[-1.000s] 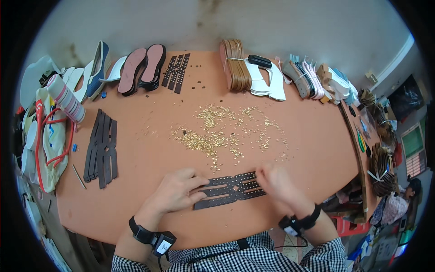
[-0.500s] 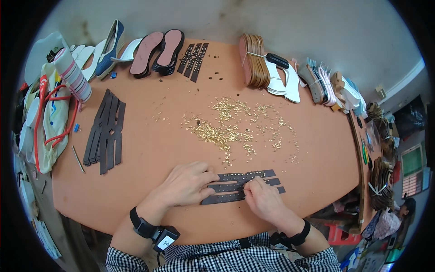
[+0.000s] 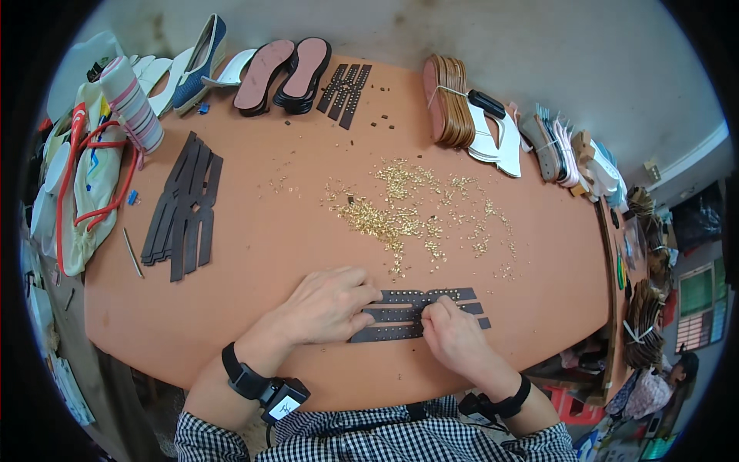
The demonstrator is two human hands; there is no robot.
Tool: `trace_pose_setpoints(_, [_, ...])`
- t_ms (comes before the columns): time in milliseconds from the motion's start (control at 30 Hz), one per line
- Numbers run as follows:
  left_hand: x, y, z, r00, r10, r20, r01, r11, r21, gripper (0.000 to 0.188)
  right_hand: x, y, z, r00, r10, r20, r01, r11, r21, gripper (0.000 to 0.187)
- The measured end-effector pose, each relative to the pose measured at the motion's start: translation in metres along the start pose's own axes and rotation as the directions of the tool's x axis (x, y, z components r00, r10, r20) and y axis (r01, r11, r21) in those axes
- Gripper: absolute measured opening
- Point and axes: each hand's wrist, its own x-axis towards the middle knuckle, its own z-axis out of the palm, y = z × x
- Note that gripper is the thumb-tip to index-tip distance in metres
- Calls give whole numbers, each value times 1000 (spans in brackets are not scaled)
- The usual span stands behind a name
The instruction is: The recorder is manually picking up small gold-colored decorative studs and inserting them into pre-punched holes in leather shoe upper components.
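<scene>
A dark slotted strap piece point(image 3: 389, 333), dotted with small gold studs, lies flat at the near middle of the table. My left hand point(image 3: 325, 306) holds its left end, thumb and bent fingers closed on the strips. Over the middle of the piece, my right hand point(image 3: 456, 329) is closed in a pinch, fingertips touching the strips. Whatever sits between those fingertips is too small and covered to make out. Beyond both hands, loose gold studs point(image 3: 373, 221) are scattered in a wide patch.
At the left lie plain dark strap pieces point(image 3: 185, 208) and a thin metal rod point(image 3: 132, 252). Along the back stand pink-topped soles point(image 3: 304, 69), a studded strap piece point(image 3: 345, 94), and a tied bundle of soles point(image 3: 448, 100). A striped roll point(image 3: 132, 104) stands far left.
The whole view has shifted slightly, moving the far table items rightward and up. Both hands stay at the strap piece, the right one still pinched over its middle.
</scene>
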Motion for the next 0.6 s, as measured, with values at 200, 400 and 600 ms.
trace_pose_setpoints(200, [2, 2, -1, 999, -25, 33, 26, 999, -19, 28, 0, 0, -1, 1000, -13, 23, 13, 1000, -7, 10])
trace_pose_setpoints(400, [1, 1, -1, 1000, -18, 14, 18, 1000, -5, 28, 6, 0, -8, 990, 14, 139, -25, 997, 75, 10])
trace_pose_setpoints(600, [3, 5, -6, 996, -61, 62, 63, 998, -25, 28, 17, 2, -19, 959, 4, 282, -36, 994, 107, 14])
